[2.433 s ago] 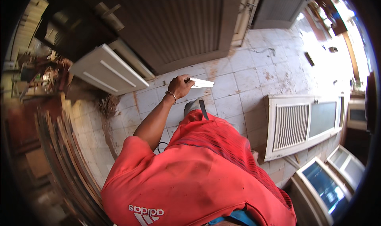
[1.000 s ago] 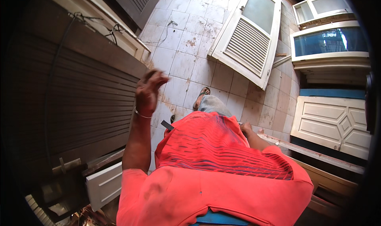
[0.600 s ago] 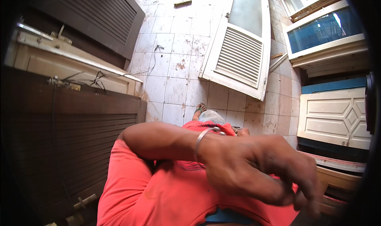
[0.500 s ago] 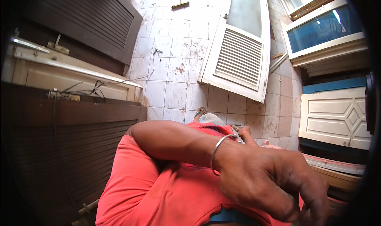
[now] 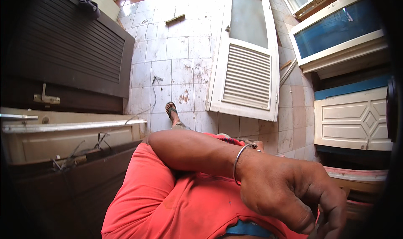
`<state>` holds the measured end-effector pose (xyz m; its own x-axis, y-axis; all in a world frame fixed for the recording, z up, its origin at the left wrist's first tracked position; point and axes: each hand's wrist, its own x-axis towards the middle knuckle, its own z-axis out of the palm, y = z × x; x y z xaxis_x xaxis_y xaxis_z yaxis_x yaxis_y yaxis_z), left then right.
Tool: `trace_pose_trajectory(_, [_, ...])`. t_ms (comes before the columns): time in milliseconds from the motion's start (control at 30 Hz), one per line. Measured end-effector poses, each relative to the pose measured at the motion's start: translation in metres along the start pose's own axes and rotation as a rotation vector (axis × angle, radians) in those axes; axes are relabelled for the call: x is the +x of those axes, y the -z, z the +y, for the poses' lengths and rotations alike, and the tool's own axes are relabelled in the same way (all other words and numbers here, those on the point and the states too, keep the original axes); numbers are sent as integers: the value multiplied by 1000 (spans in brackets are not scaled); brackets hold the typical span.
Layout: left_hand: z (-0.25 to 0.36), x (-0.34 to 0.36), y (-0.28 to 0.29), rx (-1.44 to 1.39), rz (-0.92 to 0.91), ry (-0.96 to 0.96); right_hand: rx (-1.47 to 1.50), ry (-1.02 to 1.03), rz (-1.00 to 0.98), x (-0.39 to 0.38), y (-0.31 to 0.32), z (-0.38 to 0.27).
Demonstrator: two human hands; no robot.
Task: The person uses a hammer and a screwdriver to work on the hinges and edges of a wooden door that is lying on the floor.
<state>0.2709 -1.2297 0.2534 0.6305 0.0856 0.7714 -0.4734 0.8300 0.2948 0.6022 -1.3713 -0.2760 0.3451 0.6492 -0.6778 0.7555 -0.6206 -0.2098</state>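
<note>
My left arm crosses my red shirt [image 5: 189, 201] from the left, with a metal bangle [image 5: 238, 165] at its wrist. At the lower right my left hand [image 5: 285, 188] is curled, the thumb close to the bent forefinger. The fingertips drop toward the lower edge, and what lies between them, if anything, is hidden. Behind the bangle, low in front of me, only a small part of my right hand [image 5: 259, 146] shows; its fingers are covered by my left forearm. One foot in a dark flip-flop [image 5: 171, 109] is forward on the tiles.
A white louvred door [image 5: 247, 77] with a frosted pane lies ahead over the tiled floor [image 5: 161, 50]. Dark louvred panels [image 5: 79, 50] and a cream panel [image 5: 75, 136] with loose wire [image 5: 100, 142] line the left. Blue-glazed frames [image 5: 338, 29] and cream carved panels [image 5: 352, 119] line the right. A wood strip [image 5: 175, 19] lies farther off.
The view has moved forward, so the doors and floor sit lower. The flip-flopped foot now shows farther left. My right hand has become mostly hidden; my left hand keeps its curl.
</note>
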Motion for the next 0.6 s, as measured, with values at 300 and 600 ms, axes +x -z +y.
trace_pose_trajectory(300, [193, -62, 13, 359, -69, -190, 97, -611, 116, 0, -12, -166])
trace_pose_trajectory(600, [319, -219, 178, 1205, 887, 526, -130, -137, -177, 59, -25, -301])
